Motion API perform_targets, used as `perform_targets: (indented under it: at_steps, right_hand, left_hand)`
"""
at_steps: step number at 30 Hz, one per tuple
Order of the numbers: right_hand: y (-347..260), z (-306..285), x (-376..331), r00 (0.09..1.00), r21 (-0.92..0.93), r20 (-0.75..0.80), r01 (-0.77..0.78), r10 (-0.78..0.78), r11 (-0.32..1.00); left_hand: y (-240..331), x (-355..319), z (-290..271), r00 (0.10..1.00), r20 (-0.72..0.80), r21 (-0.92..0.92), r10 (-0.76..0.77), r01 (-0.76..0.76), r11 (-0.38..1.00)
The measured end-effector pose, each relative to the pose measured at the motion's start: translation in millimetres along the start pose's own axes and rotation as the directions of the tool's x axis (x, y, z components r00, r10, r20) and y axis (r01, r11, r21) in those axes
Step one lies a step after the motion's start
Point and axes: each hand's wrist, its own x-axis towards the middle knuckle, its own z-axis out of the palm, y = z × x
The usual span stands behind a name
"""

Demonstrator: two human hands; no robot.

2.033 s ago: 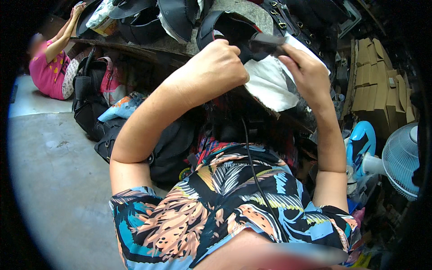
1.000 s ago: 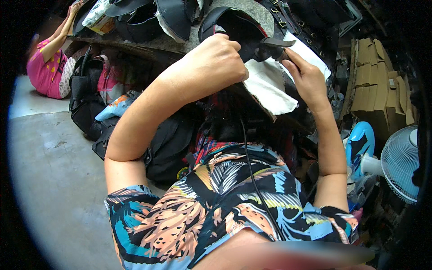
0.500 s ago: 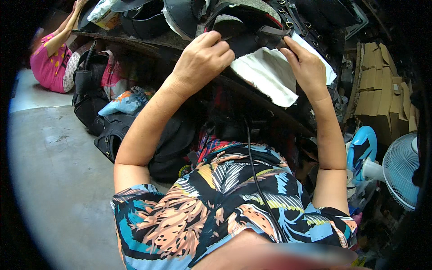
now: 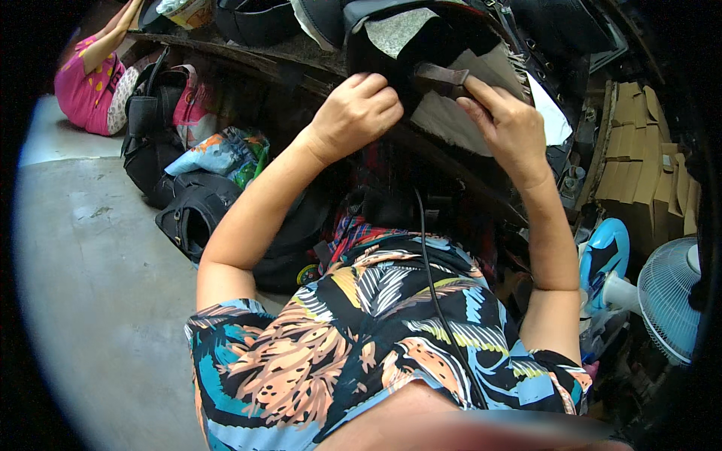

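My left hand (image 4: 357,116) is closed, its fingertips pinched at the lower left edge of a black curved piece of material (image 4: 368,56). A flat greyish-brown tool (image 4: 444,74), perhaps a brush, is gripped between thumb and fingers of my right hand (image 4: 508,128). Its far end reaches left over the dark material, and its tip is hard to make out. Below the tool hangs a greyish pale sheet (image 4: 450,120). A speckled light-grey patch (image 4: 395,31) shows within the black piece, on the cluttered bench.
Black curved pieces (image 4: 252,22) lie along the bench edge (image 4: 248,54). Black bags (image 4: 199,218) rest on the floor at left. Another person in pink (image 4: 86,90) sits at far left. Flattened brown cardboard (image 4: 635,150) and a white fan (image 4: 669,293) stand at right.
The black piece has shifted and turned, showing more dark surface and less of the pale sheet. My left hand moved slightly right and down; the tool in my right hand came lower and left.
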Motion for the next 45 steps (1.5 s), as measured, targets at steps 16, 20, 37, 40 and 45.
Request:
perform_targets:
  at_steps: [16,20,37,40,45]
  right_hand:
    - [4,-7,15,0.964,0.419,-0.259,0.06,0.056,0.906]
    - [-13,4,18,0.967,0.379,-0.247,0.035,0.065,0.925]
    - [-4,-23,-2,0.995,0.075,-0.087,-0.033,0.039,0.997]
    - [1,-37,-2,0.94,0.58,-0.204,-0.108,0.272,0.807]
    - [-6,-11,5,0.996,0.117,-0.084,-0.025,0.035,0.993]
  left_hand:
    - [-10,13,10,0.994,-0.016,0.052,0.113,-0.112,0.992]
    - [-10,14,10,0.993,0.021,0.067,0.113,-0.114,0.991]
    - [-14,16,11,0.989,0.01,0.031,0.148,-0.148,0.988]
    - [-13,15,11,0.992,-0.007,-0.012,0.122,-0.122,0.992]
    - [-11,17,8,0.989,0.053,-0.009,0.137,-0.137,0.991]
